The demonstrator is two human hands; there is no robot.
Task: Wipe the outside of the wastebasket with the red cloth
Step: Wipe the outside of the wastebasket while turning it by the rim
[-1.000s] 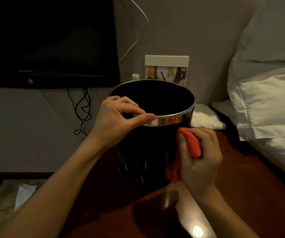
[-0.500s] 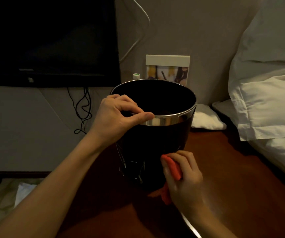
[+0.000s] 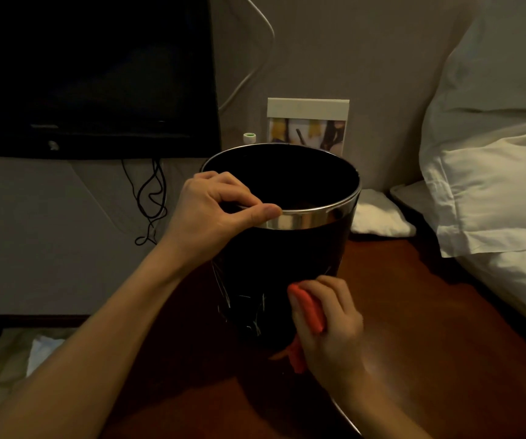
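A black wastebasket [image 3: 274, 258] with a shiny metal rim is standing upright on a dark reddish-brown counter [image 3: 413, 327] in a dim room. The left hand [image 3: 211, 210] is gripping the rim on its near left side, thumb lying along the metal band and fingers curling over the edge. The right hand [image 3: 331, 324] is clutching the red cloth [image 3: 309, 308] and pressing it against the lower right of the basket's outer wall, near the base. Behind the basket a small framed picture [image 3: 307, 122] is leaning at the grey wall. A dark screen [image 3: 90, 71] is hanging to the left, with cables [image 3: 150, 198] dangling beneath it. White pillows [image 3: 493, 172] are lying to the right, and a folded white towel [image 3: 378, 217] is sitting on the counter.
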